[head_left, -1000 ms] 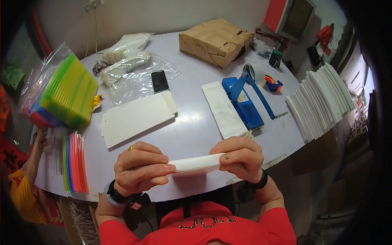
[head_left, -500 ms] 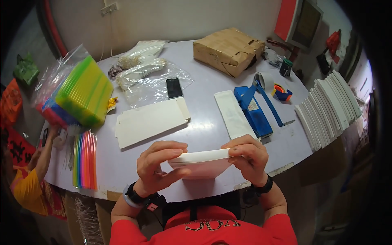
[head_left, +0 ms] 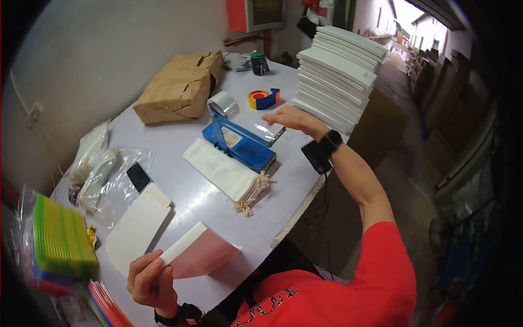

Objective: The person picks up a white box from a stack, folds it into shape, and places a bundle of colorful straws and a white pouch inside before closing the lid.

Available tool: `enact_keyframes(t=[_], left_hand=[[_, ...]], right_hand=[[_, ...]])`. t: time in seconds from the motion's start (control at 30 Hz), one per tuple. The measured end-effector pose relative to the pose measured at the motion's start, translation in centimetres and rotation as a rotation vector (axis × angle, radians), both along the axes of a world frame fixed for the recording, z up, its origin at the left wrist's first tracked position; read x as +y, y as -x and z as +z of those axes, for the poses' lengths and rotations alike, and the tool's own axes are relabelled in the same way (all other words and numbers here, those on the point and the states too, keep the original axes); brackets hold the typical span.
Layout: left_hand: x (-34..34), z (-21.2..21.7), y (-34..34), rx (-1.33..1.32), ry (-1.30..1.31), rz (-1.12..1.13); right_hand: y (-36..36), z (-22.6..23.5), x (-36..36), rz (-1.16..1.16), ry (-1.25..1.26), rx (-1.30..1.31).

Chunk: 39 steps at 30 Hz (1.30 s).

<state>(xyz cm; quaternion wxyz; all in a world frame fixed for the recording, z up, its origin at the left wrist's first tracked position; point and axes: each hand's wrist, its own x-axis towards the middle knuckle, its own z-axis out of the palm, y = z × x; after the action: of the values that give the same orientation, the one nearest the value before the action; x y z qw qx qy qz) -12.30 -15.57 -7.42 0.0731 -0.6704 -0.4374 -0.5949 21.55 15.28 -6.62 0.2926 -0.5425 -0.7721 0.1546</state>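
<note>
A slim white carton (head_left: 199, 253) stands tilted near the table's front edge. My left hand (head_left: 152, 280) pinches its left end between thumb and fingers. My right hand (head_left: 294, 119) is stretched out over the far right side of the table, fingers extended, beside a shiny clear strip (head_left: 264, 131) on a blue tape dispenser (head_left: 239, 143). Whether the fingertips touch the strip is hard to tell. A wide roll of clear tape (head_left: 223, 104) sits at the dispenser's far end. White drawstring pouches (head_left: 220, 169) lie in front of it.
White cartons (head_left: 340, 71) are stacked at the right edge. Behind lie a brown paper parcel (head_left: 177, 90), a small tape dispenser (head_left: 264, 99) and a dark jar (head_left: 259, 64). To the left are a flat white carton (head_left: 139, 223), a phone (head_left: 138, 177) and bagged coloured tubes (head_left: 62, 234).
My right hand has let go of the carton and reached out to the far right, by the blue dispenser. My left hand still holds the carton. The view has swung right.
</note>
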Motion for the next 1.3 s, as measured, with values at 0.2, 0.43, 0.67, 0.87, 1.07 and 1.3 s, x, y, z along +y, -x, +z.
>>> enact_keyframes(t=[0.2, 0.43, 0.67, 0.87, 1.07, 1.3], left_hand=[[-1.1, -0.3, 0.3, -0.029, 0.039, -0.010], [-0.5, -0.3, 0.4, -0.016, 0.033, 0.039], [-0.9, 0.0, 0.3, -0.048, 0.069, 0.002], [-0.2, 0.2, -0.1, -0.048, 0.075, 0.004], [-0.2, 1.0, 0.4, -0.053, 0.054, 0.032], [1.7, 1.1, 1.1, -0.035, 0.063, -0.012]], right_hand=[[-0.6, 0.6, 0.7, 0.323, 0.645, 0.364], [-1.8, 4.2, 0.0, 0.195, 0.584, 0.232], [-3.5, 3.1, -2.8, 0.170, 0.630, 0.195], [-4.7, 1.2, -2.4, 0.217, 0.633, 0.201], [-5.0, -7.0, -0.5, 0.510, 0.554, 0.030], [3.0, 0.7, -14.0, 0.756, 0.307, 0.286]])
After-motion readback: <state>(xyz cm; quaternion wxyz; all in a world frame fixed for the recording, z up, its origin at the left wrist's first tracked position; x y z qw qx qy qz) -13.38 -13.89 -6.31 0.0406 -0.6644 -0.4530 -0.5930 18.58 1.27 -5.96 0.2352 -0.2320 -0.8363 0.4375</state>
